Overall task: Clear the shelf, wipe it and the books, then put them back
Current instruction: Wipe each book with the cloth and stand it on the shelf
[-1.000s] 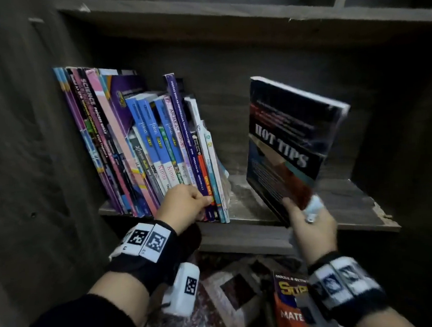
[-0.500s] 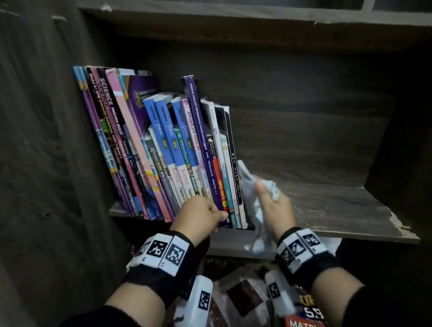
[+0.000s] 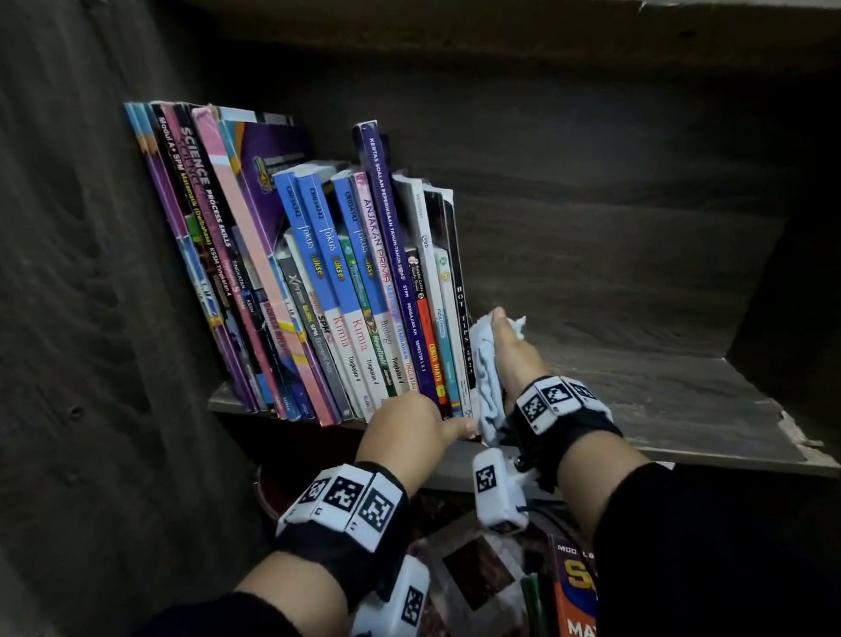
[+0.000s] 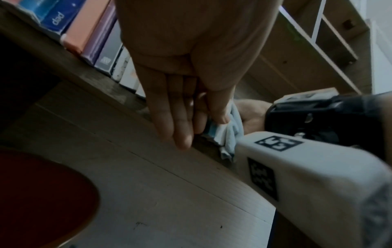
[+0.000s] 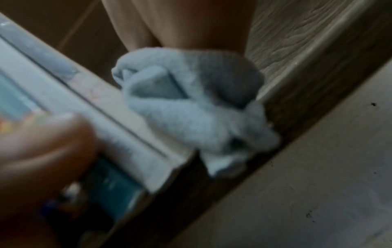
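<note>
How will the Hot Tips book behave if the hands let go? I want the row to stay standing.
The Hot Tips book is thin and end-most, so it would probably tip right. The left hand and cloth-holding right hand brace it. Its soft cover may flex.

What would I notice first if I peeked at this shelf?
Probably the row of colourful books, leaning together at the left end of the wooden shelf. Next, the two hands at the row's right end: the right hand grips a pale blue cloth beside the black HOT TIPS book, and the left hand rests at the books' bottoms.
</note>
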Demonstrator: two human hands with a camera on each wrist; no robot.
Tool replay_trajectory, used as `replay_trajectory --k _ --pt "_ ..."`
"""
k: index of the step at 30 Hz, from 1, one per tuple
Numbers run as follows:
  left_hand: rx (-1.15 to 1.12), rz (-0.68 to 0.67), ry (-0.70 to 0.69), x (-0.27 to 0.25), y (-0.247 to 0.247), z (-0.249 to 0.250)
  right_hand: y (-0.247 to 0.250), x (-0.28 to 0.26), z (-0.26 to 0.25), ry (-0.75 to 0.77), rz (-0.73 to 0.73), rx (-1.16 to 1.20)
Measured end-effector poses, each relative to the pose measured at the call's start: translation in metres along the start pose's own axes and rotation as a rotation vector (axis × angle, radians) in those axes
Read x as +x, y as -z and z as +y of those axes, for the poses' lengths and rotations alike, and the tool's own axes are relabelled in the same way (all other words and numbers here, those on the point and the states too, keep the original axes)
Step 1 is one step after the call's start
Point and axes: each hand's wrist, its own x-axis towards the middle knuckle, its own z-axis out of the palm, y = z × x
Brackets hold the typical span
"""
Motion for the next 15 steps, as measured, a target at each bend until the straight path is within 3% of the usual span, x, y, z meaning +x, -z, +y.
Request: replay_trajectory --k 2,4,8,12,15 --pt "-0.019 0.028 0.011 0.002 -0.002 0.000 -0.003 -0.008 0.003 -0.004 -0.084 0.057" --pt "-0.009 0.053 0.022 0.003 -0.004 0.001 -0.003 -0.022 0.003 0.087 -0.129 0.096" --pt "0.009 0.066 0.005 -0.001 -0.005 0.001 0.000 -0.042 0.020 0.298 -0.063 0.094" --pt "0.064 -0.095 0.011 -0.007 -0.024 0.000 0.039 -0.062 0.042 0.301 -0.091 0.042" --pt "0.148 -0.243 0.037 -0.017 -0.046 0.005 0.090 -0.077 0.065 0.189 -0.155 0.010"
